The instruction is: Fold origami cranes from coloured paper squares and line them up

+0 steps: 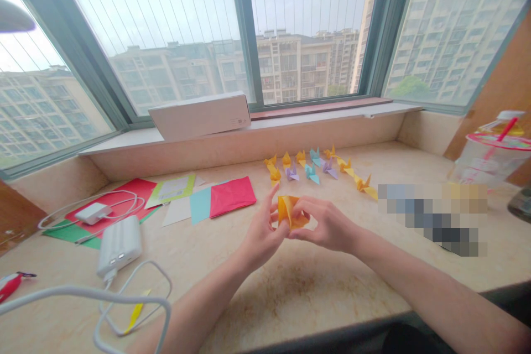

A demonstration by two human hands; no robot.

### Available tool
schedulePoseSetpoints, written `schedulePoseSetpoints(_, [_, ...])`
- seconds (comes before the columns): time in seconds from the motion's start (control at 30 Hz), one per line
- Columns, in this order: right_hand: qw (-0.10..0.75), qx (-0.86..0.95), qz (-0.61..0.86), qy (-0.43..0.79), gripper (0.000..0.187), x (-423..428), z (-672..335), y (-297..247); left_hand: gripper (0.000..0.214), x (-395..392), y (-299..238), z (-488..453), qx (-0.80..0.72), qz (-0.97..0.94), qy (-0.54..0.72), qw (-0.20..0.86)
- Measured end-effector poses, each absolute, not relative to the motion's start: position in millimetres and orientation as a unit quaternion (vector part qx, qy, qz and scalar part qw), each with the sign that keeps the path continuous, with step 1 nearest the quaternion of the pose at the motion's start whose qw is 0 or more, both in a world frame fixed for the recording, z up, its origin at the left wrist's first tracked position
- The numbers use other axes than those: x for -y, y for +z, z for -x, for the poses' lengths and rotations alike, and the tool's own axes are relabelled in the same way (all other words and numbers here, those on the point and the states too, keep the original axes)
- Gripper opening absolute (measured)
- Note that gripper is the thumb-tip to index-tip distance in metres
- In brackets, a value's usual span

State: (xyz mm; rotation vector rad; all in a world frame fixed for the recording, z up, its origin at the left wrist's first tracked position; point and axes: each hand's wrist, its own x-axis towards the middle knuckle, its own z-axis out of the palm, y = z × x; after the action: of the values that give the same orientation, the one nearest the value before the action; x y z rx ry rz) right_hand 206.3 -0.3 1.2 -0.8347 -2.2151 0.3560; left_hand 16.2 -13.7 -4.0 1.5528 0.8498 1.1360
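A partly folded piece of orange-yellow origami paper (287, 209) is held up above the counter between both hands. My left hand (265, 227) pinches its lower left side, with the index finger raised beside it. My right hand (326, 224) grips its right side, and the fingertips cover part of the folds. Just beyond the hands stand several folded paper cranes: orange ones such as the nearest crane (364, 183), a light blue crane (312, 174) and a purple crane (291, 172).
Left of the hands lie red paper (233, 197), light blue paper (201, 206) and a yellow-green packet (171, 190). A white power bank (120, 245) and cables occupy the left side. A white box (201, 116) rests on the sill; a plastic cup (485, 160) stands right.
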Motion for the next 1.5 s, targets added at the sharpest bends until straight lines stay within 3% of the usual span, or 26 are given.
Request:
schedulePoseSetpoints(0.13, [0.337,0.870,0.344,0.104,0.034,2.4,-205.6,1.5,0.065,7.9,-10.1,-15.9,-0.377,-0.660,0.457,0.461])
schedulePoseSetpoints(0.23, [0.328,0.877,0.341,0.077,0.028,2.7,-205.4,1.2,0.055,4.6,-11.4,-15.8,-0.377,-0.670,0.448,0.456])
schedulePoseSetpoints(0.5, [0.361,0.874,0.322,0.054,0.028,1.9,-204.8,-1.6,0.039,5.9,-3.1,-16.2,-0.373,-0.672,0.430,0.474])
schedulePoseSetpoints(0.57, [0.368,0.870,0.322,0.059,0.035,1.6,-205.6,-2.5,0.041,6.7,-2.2,-15.9,-0.380,-0.678,0.430,0.459])
schedulePoseSetpoints(0.7, [0.356,0.873,0.325,0.079,0.072,2.1,-206.6,-2.7,0.038,7.0,-4.4,-14.8,-0.392,-0.699,0.429,0.416])
schedulePoseSetpoints(0.77, [0.348,0.875,0.328,0.073,0.078,3.5,-206.1,-2.3,0.034,7.1,-5.6,-14.2,-0.392,-0.710,0.420,0.407])
schedulePoseSetpoints(0.9, [0.352,0.871,0.337,0.064,0.060,5.6,-204.9,-2.0,0.034,7.1,-5.1,-13.6,-0.398,-0.714,0.414,0.400])
schedulePoseSetpoints(1.03, [0.409,0.829,0.367,0.102,0.047,0.4,-207.3,-4.3,0.039,5.9,-4.4,-12.9,-0.424,-0.700,0.427,0.385])
schedulePoseSetpoints(1.23, [0.481,0.779,0.387,0.111,0.021,-13.4,-212.7,-5.2,0.043,4.7,-4.2,-11.6,-0.401,-0.673,0.435,0.443])
schedulePoseSetpoints(1.33, [0.489,0.758,0.401,0.160,0.017,-13.4,-212.1,-3.9,0.044,4.6,-3.5,-11.2,-0.382,-0.663,0.441,0.469])
schedulePoseSetpoints(1.5, [0.475,0.709,0.425,0.302,0.029,-10.0,-209.4,-2.6,0.043,4.5,-5.5,-10.8,-0.348,-0.675,0.435,0.484])
